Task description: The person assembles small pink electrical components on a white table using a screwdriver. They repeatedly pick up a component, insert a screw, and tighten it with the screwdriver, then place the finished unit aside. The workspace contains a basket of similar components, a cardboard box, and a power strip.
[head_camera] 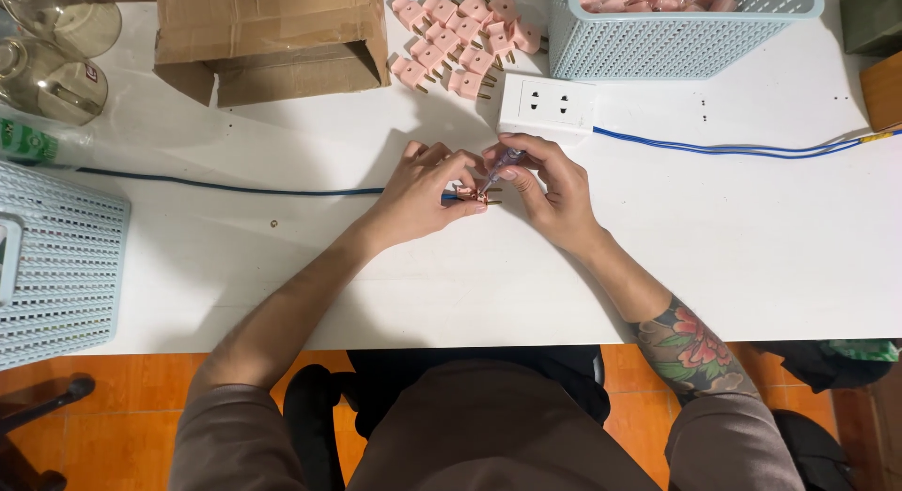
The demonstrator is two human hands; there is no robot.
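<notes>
Overhead view of a white table [733, 256], read from left to right. At the left edge, a pale blue perforated basket [56, 265], and above it clear glass jars [56, 40], one with a small red-and-white label; a green-printed clear wrapper [26, 139] lies just below them. A blue cable [235, 187] runs from the left into the left hand [418, 195], whose fingers are curled shut around a pink plug [470, 192] at table centre, brass pins pointing right; the right hand [550, 190] pinches a slim screwdriver [501, 167], tip down on the plug. Judged from this, wiring of this plug is in progress, not finished. Behind: an open brown cardboard box [272, 35], unprinted on the visible faces; a heap of loose pink plugs [460, 40], seemingly awaiting work; a white socket strip [548, 104] with blue leads [733, 149]; a second pale blue basket [676, 31] holding more pink parts.
</notes>
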